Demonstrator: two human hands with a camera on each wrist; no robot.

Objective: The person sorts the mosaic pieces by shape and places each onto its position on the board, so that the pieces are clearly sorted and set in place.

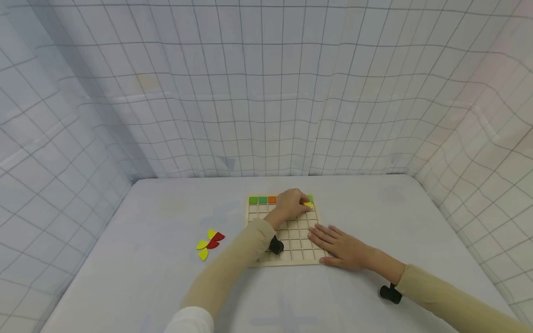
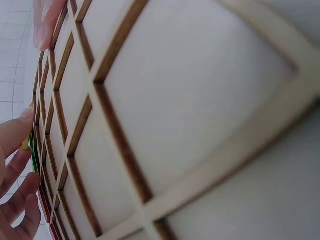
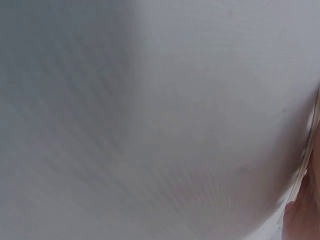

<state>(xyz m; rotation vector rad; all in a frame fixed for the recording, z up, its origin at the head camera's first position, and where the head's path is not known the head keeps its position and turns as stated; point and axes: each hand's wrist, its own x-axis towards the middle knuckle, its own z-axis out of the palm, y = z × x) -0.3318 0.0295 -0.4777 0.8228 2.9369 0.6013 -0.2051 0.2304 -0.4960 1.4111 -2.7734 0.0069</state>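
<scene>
My left hand (image 1: 291, 203) reaches over a wooden grid board (image 1: 287, 264) and pinches a small yellow piece (image 1: 308, 204) between thumb and fingers at the far right corner. In the left wrist view the yellow piece (image 2: 25, 144) shows edge-on, close to the board's far cells. Flat on the board's right edge rests my right hand (image 1: 346, 249), fingers straight and slightly spread. Green (image 1: 253, 200), teal (image 1: 263, 200) and orange (image 1: 272, 200) squares fill cells in the far row. Part of that row is hidden behind my left hand.
Left of the board lie several loose fan-shaped pieces, yellow (image 1: 202, 254) and red (image 1: 213, 244). The white-covered table (image 1: 166, 286) meets hanging checked cloth (image 1: 258, 115) at its back and sides.
</scene>
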